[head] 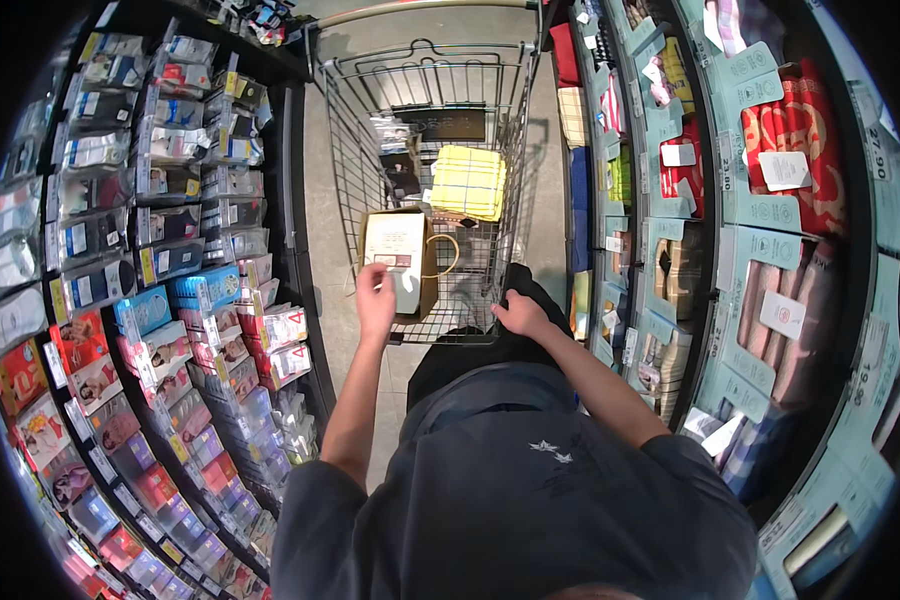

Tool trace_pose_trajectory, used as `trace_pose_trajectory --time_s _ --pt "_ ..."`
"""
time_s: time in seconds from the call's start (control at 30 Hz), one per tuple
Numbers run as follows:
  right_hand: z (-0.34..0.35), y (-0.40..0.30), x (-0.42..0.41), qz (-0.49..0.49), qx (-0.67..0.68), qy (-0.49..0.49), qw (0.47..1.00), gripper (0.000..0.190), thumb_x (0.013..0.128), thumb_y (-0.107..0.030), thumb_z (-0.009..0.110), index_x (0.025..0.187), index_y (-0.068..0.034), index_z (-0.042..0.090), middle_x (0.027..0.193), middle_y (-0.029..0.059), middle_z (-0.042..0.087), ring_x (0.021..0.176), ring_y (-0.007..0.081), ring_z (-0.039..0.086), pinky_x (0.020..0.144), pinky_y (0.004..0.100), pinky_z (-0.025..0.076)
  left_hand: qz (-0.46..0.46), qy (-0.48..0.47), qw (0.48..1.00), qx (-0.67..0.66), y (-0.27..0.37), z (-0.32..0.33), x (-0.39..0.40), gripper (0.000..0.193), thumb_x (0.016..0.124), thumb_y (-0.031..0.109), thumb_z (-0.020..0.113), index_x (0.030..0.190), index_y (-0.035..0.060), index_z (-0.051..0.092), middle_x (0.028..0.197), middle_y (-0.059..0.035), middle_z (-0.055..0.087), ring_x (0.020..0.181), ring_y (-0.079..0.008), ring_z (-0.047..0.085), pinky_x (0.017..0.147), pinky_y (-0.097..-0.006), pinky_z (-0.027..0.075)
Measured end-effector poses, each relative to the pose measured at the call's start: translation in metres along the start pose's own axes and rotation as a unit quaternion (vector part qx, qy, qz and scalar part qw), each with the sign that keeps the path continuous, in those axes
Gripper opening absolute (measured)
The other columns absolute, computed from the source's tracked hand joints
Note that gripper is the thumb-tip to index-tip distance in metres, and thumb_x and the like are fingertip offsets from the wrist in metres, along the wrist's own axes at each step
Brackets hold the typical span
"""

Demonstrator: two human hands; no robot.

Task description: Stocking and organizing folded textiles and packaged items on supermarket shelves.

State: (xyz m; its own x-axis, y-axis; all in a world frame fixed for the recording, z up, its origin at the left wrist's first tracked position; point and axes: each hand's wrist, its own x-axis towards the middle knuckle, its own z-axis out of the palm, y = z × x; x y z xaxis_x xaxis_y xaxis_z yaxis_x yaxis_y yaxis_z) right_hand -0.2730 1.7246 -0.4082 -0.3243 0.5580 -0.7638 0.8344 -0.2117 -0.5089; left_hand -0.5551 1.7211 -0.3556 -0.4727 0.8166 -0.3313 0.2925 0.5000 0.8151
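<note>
A metal wire shopping cart (427, 67) stands in front of me. Inside, at its near left, is an upright paper bag (395, 232) with a cord handle and a printed white front. Beyond it lie a folded yellow checked cloth (468, 182) and some dark packaged items (401, 169). My left hand (376, 292) is over the near side of the bag, its fingers bent; whether it touches the bag cannot be told. My right hand (521, 312) is at the cart's near right corner beside my dark trousers, and its grip is unclear.
Shelves of packaged socks and underwear (94, 232) rise close on the left. On the right are racks of folded towels and cloths in pale green card sleeves (765, 300), with price tags. A grey tiled floor (412, 19) runs between them.
</note>
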Motion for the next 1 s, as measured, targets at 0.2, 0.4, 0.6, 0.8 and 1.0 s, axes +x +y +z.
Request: trace_pose_trajectory --time_s 0.2,0.4,0.6,0.8,1.0 --pt "0.022 -0.01 0.012 0.077 -0.04 0.1 0.991 0.035 0.094 -0.03 0.041 0.098 0.003 0.052 0.094 0.0236 0.064 0.09 0.0378 0.063 0.079 0.0466 0.049 -0.19 0.111 0.931 0.292 -0.069 -0.035 -0.03 0.066 0.077 0.026 0.058 0.129 -0.0074 0.035 0.122 -0.0298 0.044 0.115 -0.0421 0.043 0.101 -0.043 0.033" --pt "0.025 -0.025 0.01 0.133 -0.011 0.094 0.987 0.032 0.088 -0.024 0.05 0.103 0.004 0.052 0.099 0.0248 0.064 0.095 0.0364 0.063 0.081 0.0437 0.05 -0.299 -0.045 0.952 0.052 -0.121 -0.032 -0.043 0.071 0.081 0.041 0.048 0.134 -0.004 0.03 0.129 -0.0314 0.035 0.117 -0.0442 0.042 0.1 -0.0414 0.036" --pt "0.012 -0.045 0.005 0.181 0.01 0.059 0.982 0.025 0.08 -0.013 0.053 0.096 0.005 0.06 0.082 0.0204 0.067 0.066 0.0275 0.068 0.067 0.0371 0.054 -0.28 -0.092 0.939 -0.176 -0.126 -0.052 -0.049 0.069 0.081 0.038 0.05 0.137 0.0038 0.028 0.123 -0.0174 0.043 0.102 -0.0319 0.055 0.083 -0.0438 0.048" --pt "0.003 -0.054 0.012 0.152 -0.025 0.031 0.988 0.02 0.079 -0.01 0.051 0.082 0.004 0.065 0.07 0.0154 0.067 0.055 0.024 0.066 0.058 0.036 0.053 -0.092 -0.022 0.994 0.052 -0.18 -0.039 -0.034 0.058 0.08 -0.006 0.044 0.135 0.0019 0.027 0.122 -0.0232 0.041 0.09 -0.0328 0.058 0.071 -0.038 0.052" --pt "-0.019 -0.04 0.033 0.157 -0.047 0.062 0.985 0.021 0.078 -0.01 0.051 0.066 -0.001 0.065 0.056 0.0121 0.063 0.056 0.0232 0.066 0.061 0.0355 0.053 -0.173 -0.064 0.975 0.125 -0.141 -0.01 -0.007 0.058 0.075 -0.003 0.048 0.127 0.0036 0.024 0.122 -0.0278 0.032 0.109 -0.0439 0.043 0.097 -0.0442 0.037"
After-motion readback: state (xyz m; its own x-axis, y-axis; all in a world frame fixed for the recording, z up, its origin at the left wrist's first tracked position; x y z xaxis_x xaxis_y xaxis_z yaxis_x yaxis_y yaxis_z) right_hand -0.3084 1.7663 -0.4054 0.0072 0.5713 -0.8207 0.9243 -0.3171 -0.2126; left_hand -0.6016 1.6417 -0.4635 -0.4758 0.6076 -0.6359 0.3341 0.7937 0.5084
